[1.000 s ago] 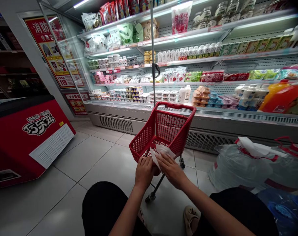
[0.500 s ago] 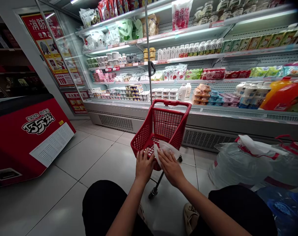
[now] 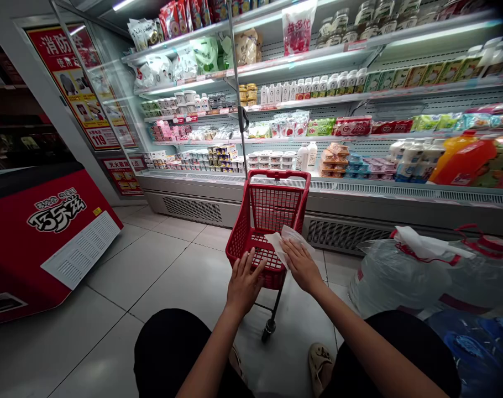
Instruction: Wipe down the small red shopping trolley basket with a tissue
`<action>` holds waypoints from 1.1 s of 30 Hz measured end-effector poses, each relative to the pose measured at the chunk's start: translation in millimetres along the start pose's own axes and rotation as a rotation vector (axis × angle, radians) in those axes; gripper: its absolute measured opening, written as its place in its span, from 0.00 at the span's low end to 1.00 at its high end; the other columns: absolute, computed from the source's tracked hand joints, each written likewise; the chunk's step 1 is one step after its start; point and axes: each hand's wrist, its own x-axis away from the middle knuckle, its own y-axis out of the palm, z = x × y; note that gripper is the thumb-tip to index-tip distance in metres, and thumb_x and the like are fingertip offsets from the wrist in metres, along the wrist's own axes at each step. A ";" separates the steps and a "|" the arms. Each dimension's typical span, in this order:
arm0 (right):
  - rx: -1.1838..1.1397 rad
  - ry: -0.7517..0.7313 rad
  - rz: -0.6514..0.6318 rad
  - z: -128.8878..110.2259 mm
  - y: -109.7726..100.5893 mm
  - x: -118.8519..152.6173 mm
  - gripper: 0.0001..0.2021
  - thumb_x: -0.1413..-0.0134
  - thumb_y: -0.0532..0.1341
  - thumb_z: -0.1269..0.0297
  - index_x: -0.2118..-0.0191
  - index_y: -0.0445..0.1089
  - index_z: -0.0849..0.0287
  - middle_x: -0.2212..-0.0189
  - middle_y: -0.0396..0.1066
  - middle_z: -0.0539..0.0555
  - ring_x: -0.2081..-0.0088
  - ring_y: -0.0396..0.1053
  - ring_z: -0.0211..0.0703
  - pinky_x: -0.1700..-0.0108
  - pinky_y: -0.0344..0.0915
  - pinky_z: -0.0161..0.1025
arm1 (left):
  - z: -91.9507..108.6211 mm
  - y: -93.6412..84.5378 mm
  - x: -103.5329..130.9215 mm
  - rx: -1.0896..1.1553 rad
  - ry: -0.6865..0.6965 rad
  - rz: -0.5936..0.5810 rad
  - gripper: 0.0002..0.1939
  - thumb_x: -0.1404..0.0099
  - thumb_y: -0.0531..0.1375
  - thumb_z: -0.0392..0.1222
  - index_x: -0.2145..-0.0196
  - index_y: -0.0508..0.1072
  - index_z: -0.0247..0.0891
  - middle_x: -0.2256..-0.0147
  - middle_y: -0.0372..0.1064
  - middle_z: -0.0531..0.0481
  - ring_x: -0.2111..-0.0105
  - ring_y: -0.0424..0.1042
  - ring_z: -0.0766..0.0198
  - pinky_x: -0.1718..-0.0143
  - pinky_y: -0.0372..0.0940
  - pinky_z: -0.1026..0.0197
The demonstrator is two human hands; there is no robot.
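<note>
A red plastic shopping cart with a lattice basket stands in front of my knees. My right hand presses a white tissue against the basket's right rim, its fingers stretched over the sheet. Part of the tissue sticks out past the fingertips, and the palm side is hidden. Close to the front rim, my left hand is open with fingers spread and nothing in it. Whether its fingertips touch the rim I cannot tell. Below the basket, a black wheel rests on the tiles.
Behind the cart runs a refrigerated display stocked with bottles, cups and packs. A red chest freezer stands at left. Large clear water jugs and a blue bottle sit at right, beside my knee. Grey tiles cover the floor.
My right hand has moved right and slightly up with the tissue, along the basket's rim. A gap has opened between my hands. The cart has turned a little.
</note>
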 end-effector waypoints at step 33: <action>0.134 -0.183 0.057 -21.2 4.6 39.7 0.35 0.28 0.44 0.72 0.23 0.28 0.51 0.25 0.47 0.51 0.27 0.50 0.45 0.26 0.48 0.52 | 22.2 23.3 -6.8 0.129 -0.043 -0.059 0.48 0.48 0.57 0.22 0.30 0.59 0.44 0.26 0.48 0.43 0.26 0.44 0.46 0.29 0.54 0.39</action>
